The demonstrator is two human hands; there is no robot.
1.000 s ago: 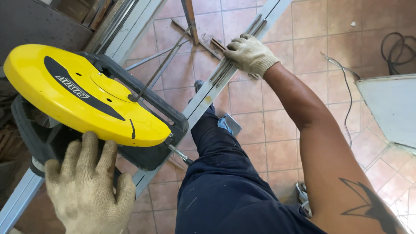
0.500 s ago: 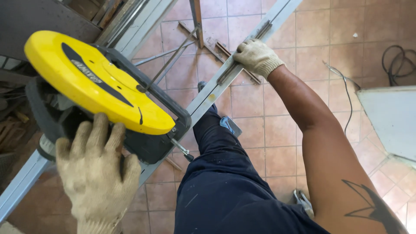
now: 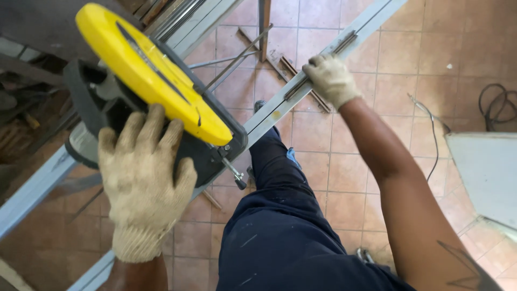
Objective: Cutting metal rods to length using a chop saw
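Note:
A chop saw with a yellow blade guard point(image 3: 151, 70) and a black body stands at the upper left. My left hand point(image 3: 142, 178), in a cream knit glove, rests on the saw's black housing with the fingers spread over it. A long grey metal profile point(image 3: 280, 105) runs diagonally from lower left to upper right, passing under the saw. My right hand point(image 3: 329, 80), also gloved, grips this profile with my arm stretched out. My dark blue trouser leg point(image 3: 280, 226) stands below the profile.
The floor is of reddish tiles. Thin metal rods and strips point(image 3: 288, 70) lie on it near the profile. A black cable point(image 3: 498, 105) coils at the right. A pale flat panel point(image 3: 484, 172) sits at the right edge. More metal bars lean at the top.
The yellow guard has tilted up and shifted right in view. My left hand has moved up onto the saw's housing. My right hand still holds the profile.

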